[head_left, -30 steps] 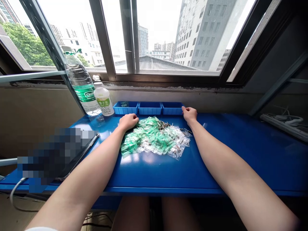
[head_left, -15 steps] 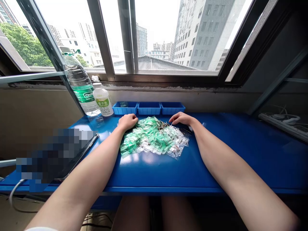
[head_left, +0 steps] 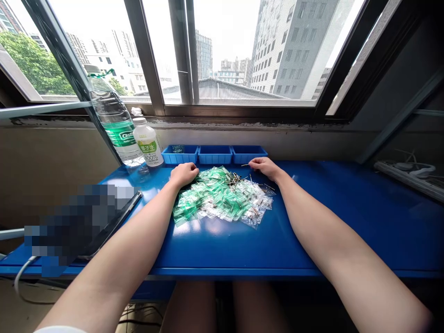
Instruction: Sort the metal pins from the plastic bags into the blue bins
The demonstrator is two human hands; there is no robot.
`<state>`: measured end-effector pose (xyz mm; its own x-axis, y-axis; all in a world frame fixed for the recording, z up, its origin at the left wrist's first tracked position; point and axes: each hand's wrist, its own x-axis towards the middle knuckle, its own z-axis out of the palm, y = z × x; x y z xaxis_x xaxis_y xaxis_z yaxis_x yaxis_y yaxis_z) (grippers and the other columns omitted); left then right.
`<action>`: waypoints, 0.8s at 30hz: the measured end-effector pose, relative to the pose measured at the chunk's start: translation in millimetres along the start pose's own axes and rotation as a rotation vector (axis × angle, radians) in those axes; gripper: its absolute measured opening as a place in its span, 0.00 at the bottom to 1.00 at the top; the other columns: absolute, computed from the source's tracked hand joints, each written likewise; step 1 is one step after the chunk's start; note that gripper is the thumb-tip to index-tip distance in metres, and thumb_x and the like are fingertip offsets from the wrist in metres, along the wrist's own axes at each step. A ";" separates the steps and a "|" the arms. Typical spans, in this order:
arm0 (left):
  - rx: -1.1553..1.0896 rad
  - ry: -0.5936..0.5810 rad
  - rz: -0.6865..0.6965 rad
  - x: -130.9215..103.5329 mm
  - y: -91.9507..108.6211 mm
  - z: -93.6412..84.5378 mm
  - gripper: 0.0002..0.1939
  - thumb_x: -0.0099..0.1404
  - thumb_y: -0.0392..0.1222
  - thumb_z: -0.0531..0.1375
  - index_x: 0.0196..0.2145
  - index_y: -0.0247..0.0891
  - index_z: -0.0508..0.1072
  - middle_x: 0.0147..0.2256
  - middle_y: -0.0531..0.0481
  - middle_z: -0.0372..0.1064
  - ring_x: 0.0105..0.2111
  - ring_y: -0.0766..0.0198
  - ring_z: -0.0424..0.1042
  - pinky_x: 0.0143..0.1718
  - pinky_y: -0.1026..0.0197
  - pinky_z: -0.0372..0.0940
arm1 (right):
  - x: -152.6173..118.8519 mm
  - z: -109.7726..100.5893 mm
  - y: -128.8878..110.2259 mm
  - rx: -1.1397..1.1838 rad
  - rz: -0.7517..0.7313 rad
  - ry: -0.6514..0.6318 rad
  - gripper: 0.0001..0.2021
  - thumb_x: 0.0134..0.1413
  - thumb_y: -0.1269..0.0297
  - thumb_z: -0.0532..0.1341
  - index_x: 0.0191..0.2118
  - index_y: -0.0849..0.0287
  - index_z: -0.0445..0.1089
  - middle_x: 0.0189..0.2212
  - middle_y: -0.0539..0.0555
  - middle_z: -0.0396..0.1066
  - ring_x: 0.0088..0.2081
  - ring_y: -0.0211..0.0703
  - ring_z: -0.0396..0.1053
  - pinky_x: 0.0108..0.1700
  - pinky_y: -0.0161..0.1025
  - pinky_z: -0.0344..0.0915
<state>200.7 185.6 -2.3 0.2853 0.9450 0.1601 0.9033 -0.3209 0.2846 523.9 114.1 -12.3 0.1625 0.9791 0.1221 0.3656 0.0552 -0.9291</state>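
Observation:
My right hand pinches one thin, brass-coloured metal pin between thumb and fingertips, just in front of the right-hand blue bin. Below it is a small cluster of loose metal pins, on top of a pile of small clear and green plastic bags. A few more pins lie at the pile's right edge. At the pile's left edge rests my left hand, fingers curled in; whether anything is between them is hidden.
Two more blue bins stand in the row; the leftmost contains a small dark packet. A large water bottle and a white bottle are at back left. A blurred dark object lies on the left of the blue table. A power strip is far right.
My right hand has lifted back from the loose pins toward the bins, and a pin now shows in its fingertips. My left hand stays by the pile.

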 end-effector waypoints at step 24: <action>-0.014 0.000 0.005 0.8 -1.4 1.4 0.16 0.58 0.51 0.51 0.37 0.46 0.76 0.40 0.50 0.76 0.41 0.53 0.72 0.37 0.58 0.65 | 24.7 -1.7 28.4 -0.025 0.039 0.697 0.13 0.41 0.55 0.66 0.25 0.60 0.71 0.24 0.56 0.73 0.31 0.47 0.70 0.34 0.41 0.66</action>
<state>200.1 186.9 -3.9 0.2900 0.9432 0.1620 0.8973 -0.3269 0.2967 539.8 139.5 -35.1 0.7233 0.6258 0.2919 0.3672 0.0095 -0.9301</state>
